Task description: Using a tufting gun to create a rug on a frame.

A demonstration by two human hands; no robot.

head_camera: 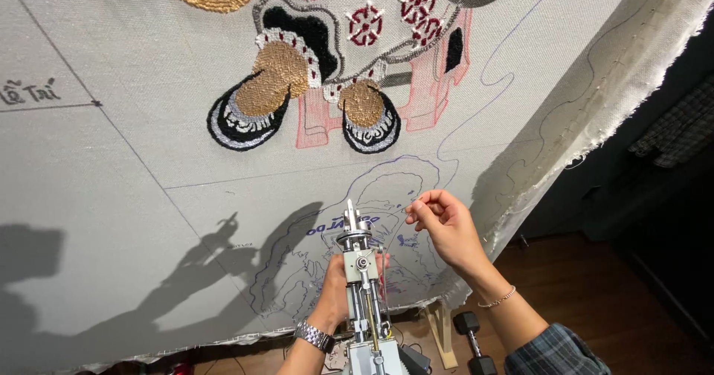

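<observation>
Tufting gun (362,271) against stretched cloth (111,196)
The gun hides the left hand (335,289) gripping it; right hand (446,230) pinches a barely visible thread.

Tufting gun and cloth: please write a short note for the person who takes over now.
Left hand grips the tufting gun, whose tip points at the stretched cloth.
Right hand is raised beside the gun, fingertips pinched; a thread between them cannot be confirmed.
Done: the gold, black, silver and red tufted figure above.
Left: the blue drawn outlines around the gun tip, unfilled.
</observation>
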